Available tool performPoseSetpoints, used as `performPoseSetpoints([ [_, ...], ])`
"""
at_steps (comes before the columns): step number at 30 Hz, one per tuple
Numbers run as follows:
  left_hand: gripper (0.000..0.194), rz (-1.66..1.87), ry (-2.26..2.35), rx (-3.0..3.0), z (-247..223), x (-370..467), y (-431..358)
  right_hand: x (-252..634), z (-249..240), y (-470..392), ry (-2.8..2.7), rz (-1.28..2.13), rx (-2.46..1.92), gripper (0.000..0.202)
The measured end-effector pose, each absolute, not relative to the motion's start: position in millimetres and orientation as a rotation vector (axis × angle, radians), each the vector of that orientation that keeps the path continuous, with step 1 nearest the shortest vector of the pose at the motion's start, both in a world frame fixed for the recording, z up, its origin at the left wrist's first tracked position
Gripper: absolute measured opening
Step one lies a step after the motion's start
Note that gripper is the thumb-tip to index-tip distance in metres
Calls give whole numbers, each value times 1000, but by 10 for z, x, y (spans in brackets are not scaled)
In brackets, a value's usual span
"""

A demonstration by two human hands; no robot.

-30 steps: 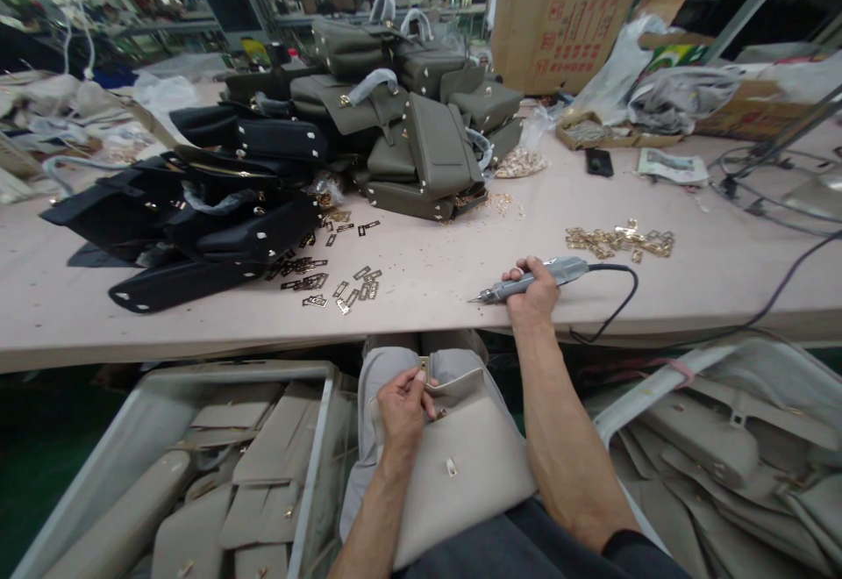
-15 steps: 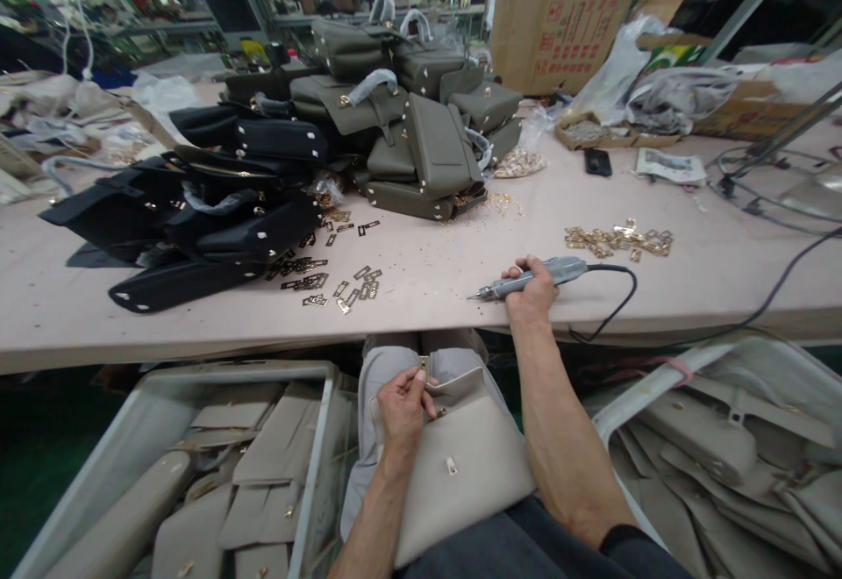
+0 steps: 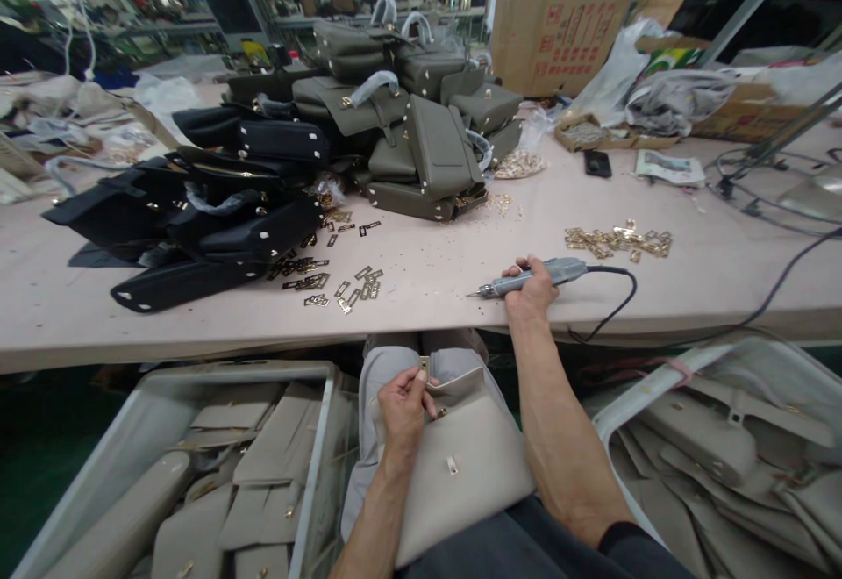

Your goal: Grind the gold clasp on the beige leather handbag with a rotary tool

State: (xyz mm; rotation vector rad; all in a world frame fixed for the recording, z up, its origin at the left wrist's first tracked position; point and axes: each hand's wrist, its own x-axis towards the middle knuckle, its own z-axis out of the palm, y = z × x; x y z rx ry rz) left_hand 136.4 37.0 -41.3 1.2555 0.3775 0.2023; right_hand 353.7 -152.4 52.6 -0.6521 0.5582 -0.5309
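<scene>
A beige handbag piece (image 3: 470,456) lies across my lap, with a small metal fitting (image 3: 452,465) on its face. My left hand (image 3: 404,405) is closed at its upper edge, thumb and fingers pinched together. A small gold metal plate (image 3: 424,363) sticks up just beyond the thumb; whether it is fixed to the bag is hidden. My right hand (image 3: 531,285) rests at the table's front edge, wrapped round a grey electric screwdriver (image 3: 567,269). The screwdriver's bit points left, just above or on the tabletop, and a dark cable runs from its rear end.
Black handbags (image 3: 217,232) and olive handbags (image 3: 438,149) are heaped at the left and middle of the table (image 3: 427,289). Loose metal plates (image 3: 359,289) and gold fittings (image 3: 618,239) lie nearby. Bins of beige bag pieces stand left (image 3: 329,439) and right (image 3: 609,421) of my legs.
</scene>
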Motion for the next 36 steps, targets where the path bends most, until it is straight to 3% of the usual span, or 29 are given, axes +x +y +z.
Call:
performPoseSetpoints([
  [10, 34, 200, 385, 1254, -386, 1380, 359, 3368, 657, -1561, 523, -411, -594, 16],
  [21, 28, 195, 437, 1235, -378, 1387, 319, 2515, 787, -972, 149, -244, -855, 37],
  [36, 30, 196, 477, 1231, -255, 1374, 317, 2289, 729, -531, -35, -357, -1078, 23],
])
